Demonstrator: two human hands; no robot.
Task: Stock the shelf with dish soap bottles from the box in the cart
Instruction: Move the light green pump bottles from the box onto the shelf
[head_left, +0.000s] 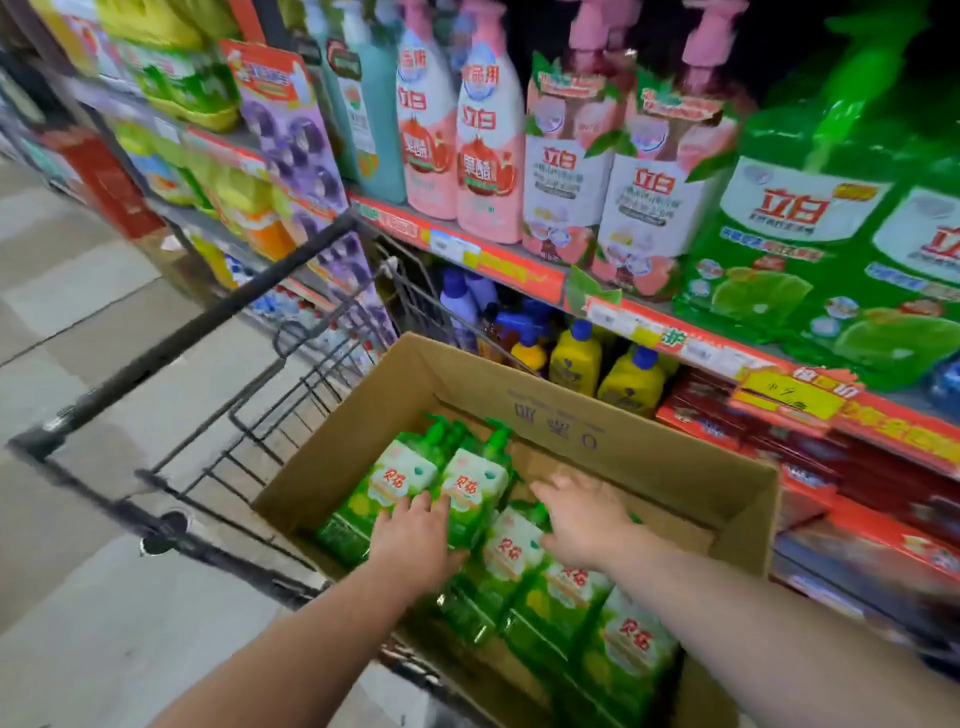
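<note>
Green dish soap bottles (470, 488) lie in rows inside cardboard box (597, 431). Box sits in black wire cart (208, 316), close beside shelf (498, 262). Left hand (415, 540) rests on two far bottles, fingers straight, slightly apart. Right hand (582, 525) over neighbouring bottles, fingers spread, gripping nothing.

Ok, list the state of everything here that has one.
cardboard box, open at the top, partly filled.
dish soap bottles, lying flat in the box.
left hand, open, fingers on a bottle.
right hand, open, palm down over the bottles.
cart, holding the box.
shelf, stocked with upright bottles.
</note>
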